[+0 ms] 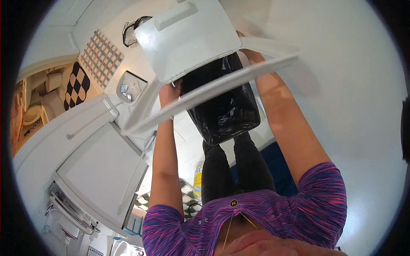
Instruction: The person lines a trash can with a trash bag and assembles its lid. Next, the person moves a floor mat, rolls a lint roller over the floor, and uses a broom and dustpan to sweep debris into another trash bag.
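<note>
A white trash can lid (192, 36) with a hinged flap is raised and tilted over a bin lined with a black trash bag (226, 113). The lid's white rim frame (213, 87) stretches across the bin's opening, slightly blurred. My left hand (170, 93) is closed at the lid's left side, by the hinge, its fingers partly hidden by the bag. At the right side, my right hand (251, 53) grips the lid near the hinge; the frame covers part of it. The bin stands in front of my legs.
On the floor to the left lies a dustpan (131, 87) with debris. Beyond it are a checkered mat (101, 57) and a black diamond-patterned rug (77, 87). A white appliance (102, 170) stands at left; a yellow-labelled bottle (197, 181) is beside my leg.
</note>
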Demonstrator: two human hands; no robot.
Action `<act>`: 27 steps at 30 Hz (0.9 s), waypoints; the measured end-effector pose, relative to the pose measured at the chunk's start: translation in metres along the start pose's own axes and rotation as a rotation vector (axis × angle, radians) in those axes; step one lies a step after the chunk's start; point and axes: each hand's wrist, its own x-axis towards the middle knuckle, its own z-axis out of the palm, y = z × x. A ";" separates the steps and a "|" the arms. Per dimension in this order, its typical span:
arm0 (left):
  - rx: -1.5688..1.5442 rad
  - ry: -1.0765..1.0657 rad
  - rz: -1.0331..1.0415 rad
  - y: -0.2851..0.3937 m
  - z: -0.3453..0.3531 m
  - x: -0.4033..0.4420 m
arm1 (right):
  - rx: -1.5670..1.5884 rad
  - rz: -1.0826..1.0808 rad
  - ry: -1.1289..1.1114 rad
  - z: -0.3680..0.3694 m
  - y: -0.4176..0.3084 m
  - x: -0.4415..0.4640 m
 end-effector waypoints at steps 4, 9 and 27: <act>-0.234 0.055 -0.033 -0.006 -0.005 0.020 | -0.082 0.063 -0.055 0.004 -0.005 0.005; -0.265 0.052 -0.046 -0.002 -0.003 0.028 | -0.155 0.085 -0.109 0.012 0.005 0.010; -0.425 0.082 -0.194 0.007 -0.013 0.031 | -0.140 0.282 -0.284 -0.011 -0.001 0.012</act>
